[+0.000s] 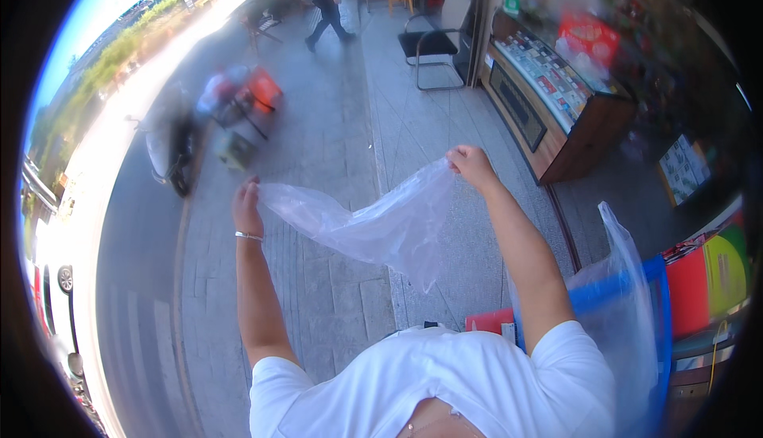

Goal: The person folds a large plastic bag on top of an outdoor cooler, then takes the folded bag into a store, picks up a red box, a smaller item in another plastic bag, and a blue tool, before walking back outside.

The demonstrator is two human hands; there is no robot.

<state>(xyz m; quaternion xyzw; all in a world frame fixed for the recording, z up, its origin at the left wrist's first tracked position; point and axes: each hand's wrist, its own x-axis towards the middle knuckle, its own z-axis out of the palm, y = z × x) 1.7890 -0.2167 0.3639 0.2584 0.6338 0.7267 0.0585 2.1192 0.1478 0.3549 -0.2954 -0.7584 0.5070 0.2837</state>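
A translucent plastic bag (381, 229) hangs stretched between my two raised hands, its middle sagging in folds and its lower corner dangling over the pavement. My left hand (247, 202) pinches one end of it; a light-coloured bracelet (248, 236) circles that wrist. The opposite end is gripped by the fingers of my right hand (471, 164), held a little higher. Both arms reach out in front of my body. Whether the bag's mouth is parted cannot be seen.
At right stand a wood-sided display counter (542, 122) and a blue-framed stand (663, 319) with another clear plastic bag (626, 271) over it. An armchair (438, 44) stands ahead. A person (326, 3) walks farther off. At left are a parked scooter (170, 152) and a greenish box (235, 150).
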